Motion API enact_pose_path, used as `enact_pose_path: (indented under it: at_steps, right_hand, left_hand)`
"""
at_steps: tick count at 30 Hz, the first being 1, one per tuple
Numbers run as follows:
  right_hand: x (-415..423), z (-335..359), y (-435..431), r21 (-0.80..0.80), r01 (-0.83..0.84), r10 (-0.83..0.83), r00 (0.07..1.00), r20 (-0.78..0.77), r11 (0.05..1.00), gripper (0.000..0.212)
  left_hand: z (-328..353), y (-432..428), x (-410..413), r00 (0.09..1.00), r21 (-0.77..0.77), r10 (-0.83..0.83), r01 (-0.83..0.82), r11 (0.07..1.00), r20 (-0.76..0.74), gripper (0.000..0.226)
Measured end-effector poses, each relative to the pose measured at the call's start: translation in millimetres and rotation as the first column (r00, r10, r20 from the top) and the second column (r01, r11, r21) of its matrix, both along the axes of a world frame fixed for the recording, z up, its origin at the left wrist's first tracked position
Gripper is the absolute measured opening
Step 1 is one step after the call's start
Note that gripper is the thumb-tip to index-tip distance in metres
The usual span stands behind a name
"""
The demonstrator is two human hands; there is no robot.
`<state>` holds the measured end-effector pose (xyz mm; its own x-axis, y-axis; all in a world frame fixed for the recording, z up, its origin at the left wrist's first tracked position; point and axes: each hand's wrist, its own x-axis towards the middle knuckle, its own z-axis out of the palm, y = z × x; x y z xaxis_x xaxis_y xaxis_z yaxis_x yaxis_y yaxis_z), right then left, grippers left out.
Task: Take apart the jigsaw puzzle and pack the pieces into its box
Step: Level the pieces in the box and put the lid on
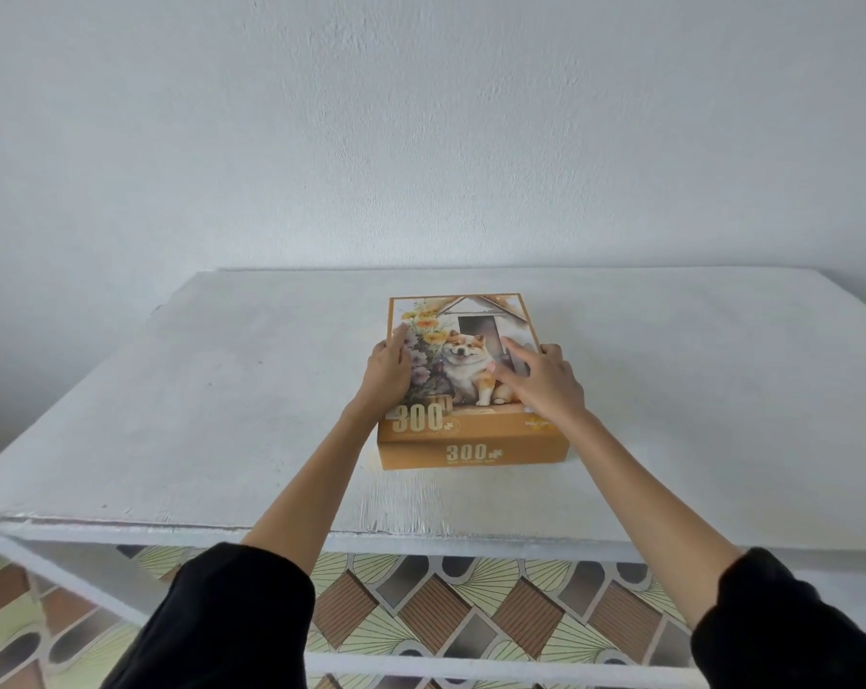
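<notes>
An orange jigsaw puzzle box (473, 452), closed with its lid on, lies on the white table (222, 415). The lid shows a dog beside flowers and the number 300. My left hand (387, 372) clasps the lid's left edge, thumb on top. On the right part of the lid my right hand (545, 382) rests flat with fingers spread, its outer fingers over the right edge. No puzzle pieces are visible; the inside of the box is hidden.
A white wall rises directly behind the table. The table's front edge (321, 532) is rough, with a patterned tile floor (445, 614) below it.
</notes>
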<state>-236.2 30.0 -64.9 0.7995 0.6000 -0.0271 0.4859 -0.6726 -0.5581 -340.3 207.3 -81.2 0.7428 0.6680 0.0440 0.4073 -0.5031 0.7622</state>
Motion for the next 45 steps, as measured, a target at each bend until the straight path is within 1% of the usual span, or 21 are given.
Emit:
enact_pose_path:
  at_steps: [3,6,7,8,10,11,13,16,22,25,32,45]
  right_hand:
    - [-0.2,1.1,0.0,-0.022,-0.009,0.008,1.0,-0.003,1.0,0.059]
    - [-6.9,2.7,-3.3,-0.056,0.002,-0.002,1.0,0.0,0.998,0.057]
    - [-11.8,3.0,-6.4,-0.067,0.01,-0.007,0.999,0.053,0.998,0.054]
    - [-17.8,2.8,-10.2,-0.076,0.008,0.003,0.989,0.146,0.997,0.051]
    - [-30.4,-0.3,-18.0,-0.072,-0.045,0.066,0.939,0.337,0.996,0.047]
    - [-35.9,-3.1,-21.6,-0.058,-0.081,0.097,0.919,0.382,0.995,0.046]
    - [-42.8,-10.0,-26.3,-0.024,-0.127,0.127,0.911,0.393,0.992,0.043]
    - [-43.7,-18.2,-26.4,0.026,-0.13,0.11,0.918,0.381,0.991,0.043]
    - [-33.8,-22.6,-13.3,0.067,-0.081,0.045,0.903,0.427,0.994,0.043]
    - [-19.3,-20.7,-1.4,0.044,-0.069,0.045,0.913,0.406,0.997,0.043]
    - [26.5,-18.5,34.1,0.002,-0.07,0.063,0.908,0.415,0.998,0.043]
    - [99.8,-19.1,97.7,0.041,-0.048,0.025,0.894,0.448,0.998,0.039]
  left_hand:
    - [3.8,-1.6,-1.5,1.0,0.011,-0.012,0.012,1.0,-0.022,0.044]
    - [8.4,-4.9,-9.0,0.996,0.09,-0.064,0.069,0.994,-0.056,0.043]
    - [9.9,-8.5,-12.1,0.994,0.134,-0.074,0.084,0.987,-0.077,0.042]
    - [10.5,-14.5,-15.4,0.991,0.194,-0.075,0.096,0.976,-0.113,0.041]
    - [10.1,-33.5,-23.7,0.973,0.304,-0.052,0.121,0.945,-0.226,0.044]
    - [8.6,-44.6,-28.0,0.962,0.34,-0.035,0.13,0.931,-0.271,0.048]
    - [4.7,-62.7,-36.7,0.96,0.408,-0.008,0.127,0.904,-0.281,0.052]
    - [0.9,-69.2,-42.2,0.974,0.464,0.012,0.096,0.88,-0.225,0.054]
    - [-0.6,-54.9,-26.2,0.981,0.485,0.011,0.087,0.87,-0.196,0.052]
    - [-0.1,-42.8,-10.4,0.981,0.49,0.011,0.088,0.867,-0.195,0.051]
    - [2.2,-8.6,35.1,0.982,0.489,0.009,0.087,0.868,-0.191,0.049]
    - [-0.8,58.4,113.3,0.987,0.482,-0.035,0.107,0.87,-0.155,0.048]
